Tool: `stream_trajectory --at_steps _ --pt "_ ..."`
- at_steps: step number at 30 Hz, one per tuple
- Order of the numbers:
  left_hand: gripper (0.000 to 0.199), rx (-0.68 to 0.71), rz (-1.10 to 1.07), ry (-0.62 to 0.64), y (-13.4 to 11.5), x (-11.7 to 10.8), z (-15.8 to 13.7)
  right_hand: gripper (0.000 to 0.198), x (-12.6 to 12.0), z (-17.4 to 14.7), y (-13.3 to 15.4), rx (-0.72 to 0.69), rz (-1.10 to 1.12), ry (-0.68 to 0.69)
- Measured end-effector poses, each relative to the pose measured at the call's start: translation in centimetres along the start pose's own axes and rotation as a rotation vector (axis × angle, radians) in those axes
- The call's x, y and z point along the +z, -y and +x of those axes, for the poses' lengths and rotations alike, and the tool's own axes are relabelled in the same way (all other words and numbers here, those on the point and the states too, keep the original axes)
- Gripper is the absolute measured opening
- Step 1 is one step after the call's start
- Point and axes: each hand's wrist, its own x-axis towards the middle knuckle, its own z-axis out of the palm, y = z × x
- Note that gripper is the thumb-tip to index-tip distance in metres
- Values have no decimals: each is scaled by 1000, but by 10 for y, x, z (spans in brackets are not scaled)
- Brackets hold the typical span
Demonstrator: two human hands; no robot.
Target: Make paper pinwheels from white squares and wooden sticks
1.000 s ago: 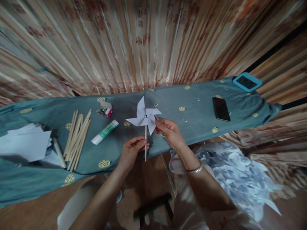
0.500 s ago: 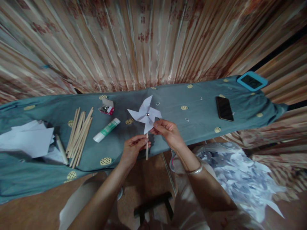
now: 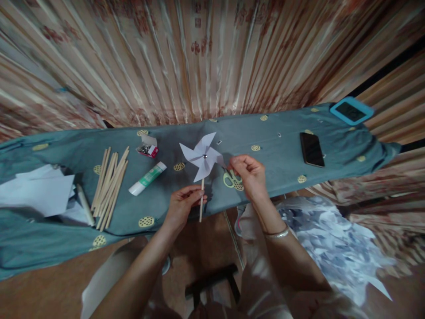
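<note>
1. At the far left of the desk [image 3: 166, 206], which wore a green cloth [image 3: 245, 130] with pineapple prints, lay white paper sheets [image 3: 49, 195] in a loose pile; a thick pale rod [image 3: 85, 205] lay just beside them.
2. Next came a bundle of wooden sticks [image 3: 108, 190], some crossing others; then a glue stick [image 3: 147, 179], lying slanted, with a small open box [image 3: 148, 147] of shiny pins behind it.
3. The left hand [image 3: 183, 206] had its grip closed round the lower stem of a white pinwheel [image 3: 204, 157], thumb on top; the pinwheel was at the middle, above the desk's near side, its stem's lower end showing past the edge.
4. The right hand [image 3: 251, 175] was apart from the pinwheel, its grip narrow, fingers curled; whether it held anything I could not tell; scissors [image 3: 233, 177] with yellow-green handles showed just beside its fingertips.
5. Farther right lay a dark phone [image 3: 312, 149]; beyond it stood a blue-framed screen [image 3: 352, 110]; lower down was a heap of white paper pieces [image 3: 335, 243].
</note>
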Motion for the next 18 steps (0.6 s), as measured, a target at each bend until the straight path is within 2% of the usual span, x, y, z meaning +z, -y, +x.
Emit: stream_trajectory --at_steps 3,10,18 --pt "39 -1 47 16 0 0 -2 32 -4 5 1 -29 -11 -49" --pt "38 18 127 31 2 0 -4 34 -2 5 -4 27 -52 51" --pt "37 32 131 47 1 -1 -4 31 0 2 -4 63 -42 78"
